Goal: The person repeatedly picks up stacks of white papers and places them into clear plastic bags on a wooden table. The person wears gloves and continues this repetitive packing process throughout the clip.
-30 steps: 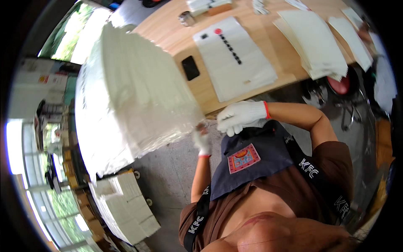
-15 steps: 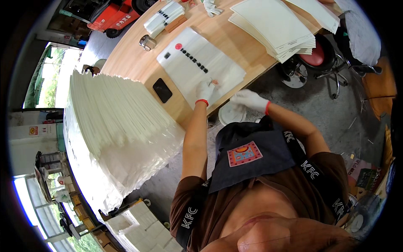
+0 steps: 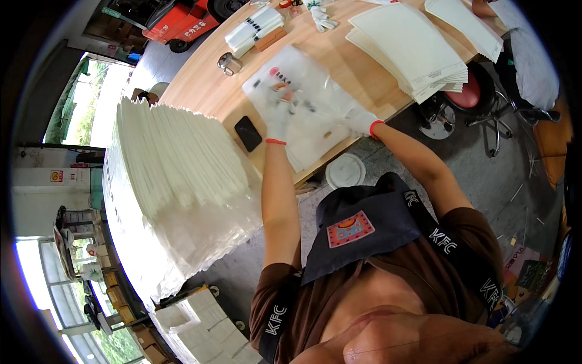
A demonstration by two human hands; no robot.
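Observation:
A stack of translucent plastic bags [image 3: 312,142] with red and black print lies at the table's near edge. My left hand [image 3: 279,116], in a white glove with a red cuff and bare fingertips, reaches over the bags' printed part. Its fingers are smeared by motion, and film seems to lie about them. At the stack's right edge my gloved right hand [image 3: 362,120] has its fingers closed on the rim of the top plastic bag, which looks raised and wrinkled between both hands. A black phone [image 3: 248,133] rests left of the bags.
A tall stack of whitish sheets [image 3: 188,164] in plastic stands at left. On the table are a metal cup [image 3: 229,64], rolled bags [image 3: 251,30], a spare glove [image 3: 323,20] and pale card sheets [image 3: 406,45]. A lidded bucket [image 3: 345,170] and a stool [image 3: 467,91] stand below.
My left hand has moved farther up over the print. The right hand has come from beside the table edge onto the bags' right side, and the top bag has become wrinkled and lifted.

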